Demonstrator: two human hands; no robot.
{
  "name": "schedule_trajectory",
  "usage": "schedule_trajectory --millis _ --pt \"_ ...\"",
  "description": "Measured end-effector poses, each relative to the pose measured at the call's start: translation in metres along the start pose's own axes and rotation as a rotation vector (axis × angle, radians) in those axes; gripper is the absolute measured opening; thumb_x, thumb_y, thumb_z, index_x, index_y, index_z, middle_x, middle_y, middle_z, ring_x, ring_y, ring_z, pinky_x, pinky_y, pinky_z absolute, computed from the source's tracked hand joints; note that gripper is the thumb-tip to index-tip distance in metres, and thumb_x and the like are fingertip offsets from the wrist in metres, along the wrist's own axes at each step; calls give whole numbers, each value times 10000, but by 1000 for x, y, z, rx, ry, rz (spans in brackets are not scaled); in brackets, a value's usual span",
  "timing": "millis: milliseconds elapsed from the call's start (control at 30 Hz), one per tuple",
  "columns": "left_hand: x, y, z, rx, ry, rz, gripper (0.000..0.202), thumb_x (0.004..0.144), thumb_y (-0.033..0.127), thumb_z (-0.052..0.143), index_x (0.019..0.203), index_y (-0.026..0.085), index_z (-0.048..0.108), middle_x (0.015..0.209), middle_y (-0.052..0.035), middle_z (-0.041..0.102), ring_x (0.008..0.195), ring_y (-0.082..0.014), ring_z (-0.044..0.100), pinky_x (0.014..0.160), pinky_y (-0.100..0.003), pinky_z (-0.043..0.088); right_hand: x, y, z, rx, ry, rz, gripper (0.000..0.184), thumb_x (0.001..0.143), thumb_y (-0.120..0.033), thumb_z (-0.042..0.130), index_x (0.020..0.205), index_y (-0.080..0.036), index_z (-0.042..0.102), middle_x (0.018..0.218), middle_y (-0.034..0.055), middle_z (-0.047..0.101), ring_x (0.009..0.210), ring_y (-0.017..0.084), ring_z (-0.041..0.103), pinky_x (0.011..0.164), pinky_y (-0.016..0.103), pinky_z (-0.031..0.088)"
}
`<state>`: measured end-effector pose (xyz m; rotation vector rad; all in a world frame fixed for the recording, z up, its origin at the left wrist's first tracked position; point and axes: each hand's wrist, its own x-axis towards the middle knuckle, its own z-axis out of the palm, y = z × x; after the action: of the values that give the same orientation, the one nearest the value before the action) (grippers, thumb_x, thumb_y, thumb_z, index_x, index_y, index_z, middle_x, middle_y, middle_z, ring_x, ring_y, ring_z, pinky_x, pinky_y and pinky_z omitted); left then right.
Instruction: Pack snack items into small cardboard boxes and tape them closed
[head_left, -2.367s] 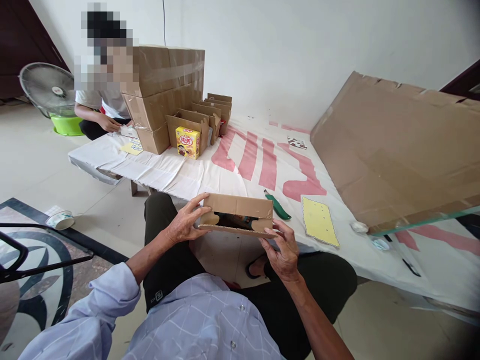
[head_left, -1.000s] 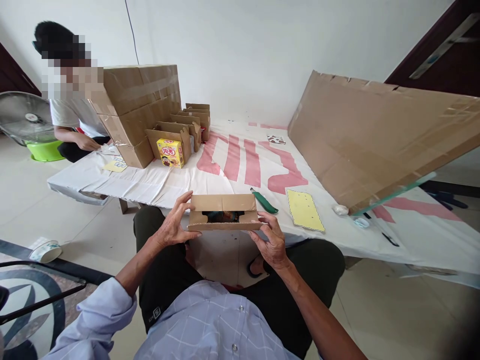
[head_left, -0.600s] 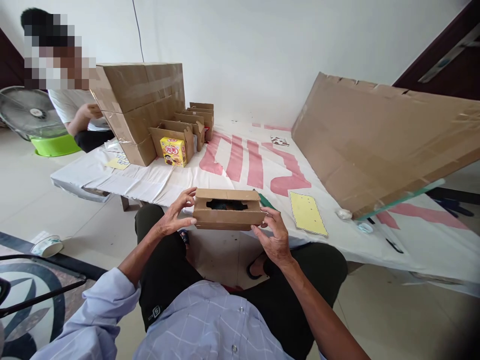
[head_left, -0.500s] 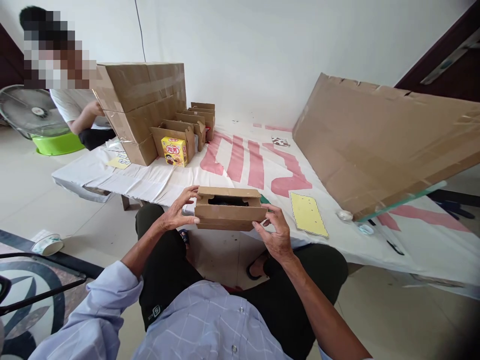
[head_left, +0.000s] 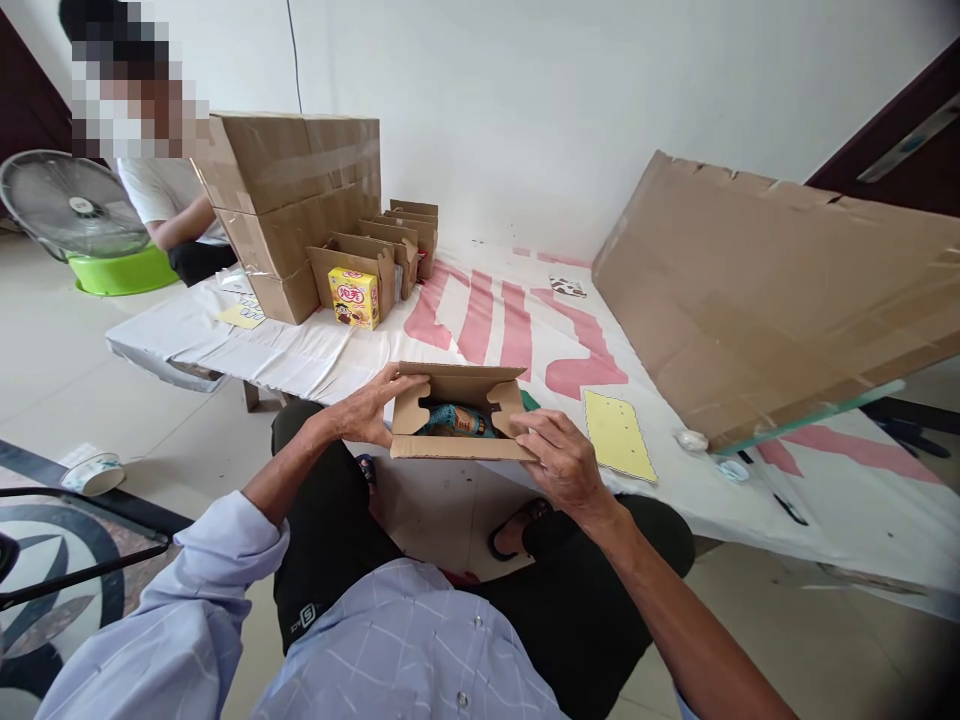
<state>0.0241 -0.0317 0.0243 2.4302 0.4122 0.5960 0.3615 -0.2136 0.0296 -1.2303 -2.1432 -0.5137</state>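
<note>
Between my hands, over the table's front edge, is a small brown cardboard box [head_left: 465,448] with its top flaps apart. Down inside it lies a blue snack packet [head_left: 459,420], partly hidden by the side tabs. My left hand [head_left: 375,405] grips the box's left end, thumb over the back flap's corner. At the right end, my right hand [head_left: 562,455] holds the box with its fingers on the right side tab and front corner. A yellow sheet with a wavy edge [head_left: 619,435] lies to the right of my right hand.
Stacked large cartons [head_left: 285,190] stand at the left. Beside them are several open small cardboard boxes [head_left: 405,245] and a yellow snack box [head_left: 354,298]. A big cardboard panel [head_left: 772,290] leans at the right, near a knife [head_left: 784,500]. Behind the cartons sits a person [head_left: 176,215].
The box's top flaps have spread apart and the box has tilted towards me, so the blue packet inside now shows. My right fingers have shifted onto its right tab.
</note>
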Motion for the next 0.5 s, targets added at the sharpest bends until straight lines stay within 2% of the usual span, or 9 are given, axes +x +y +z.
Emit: schedule_trajectory --millis 100,200,300,367,433,500 --pt "2 4 -5 48 -49 1 1068 727 336 950 1673 302 457 1376 -124 501 1277 -342 570 1164 -554 532 13 4 -6 2 -169 -101 398 941 -19 612 1200 -261 794 1406 72 773 1397 288 637 1092 474 574" --pt "2 8 -7 105 -82 -19 1097 695 285 949 1672 303 451 1367 -122 492 1257 -340 576 1130 -539 552 25 3 -9 -15 -323 -179 535 895 -1 637 1348 -256 759 1481 88 733 1489 313 572 1126 509 531" --pt "0 15 -7 150 -101 -65 1061 688 248 934 1643 263 470 1340 -130 490 1222 -341 593 1083 -522 576 35 -3 -16 -56 -405 -224 466 871 -49 710 1300 -222 770 1399 124 754 1479 344 568 1136 520 505" --pt "-1 22 -6 139 -86 -66 1020 701 270 935 1612 239 478 1371 -146 483 1247 -345 596 1098 -516 570 42 -8 -26 -91 -414 -226 346 893 -185 787 1239 -178 779 1320 164 750 1446 374 577 1156 534 490" --pt "-3 27 -5 104 -53 -41 1001 705 310 947 1585 239 474 1437 -161 465 1307 -352 585 1140 -512 549 48 -9 -38 -101 -401 -211 355 915 -375 830 1186 -151 784 1238 183 739 1406 397 584 1172 545 475" --pt "-5 31 -3 79 -19 -18 1005 696 334 959 1567 255 464 1485 -161 453 1355 -357 569 1166 -509 533 56 -8 -50 -73 -406 -194 366 960 -489 788 1125 -162 792 1142 160 743 1329 376 614 1148 521 488"
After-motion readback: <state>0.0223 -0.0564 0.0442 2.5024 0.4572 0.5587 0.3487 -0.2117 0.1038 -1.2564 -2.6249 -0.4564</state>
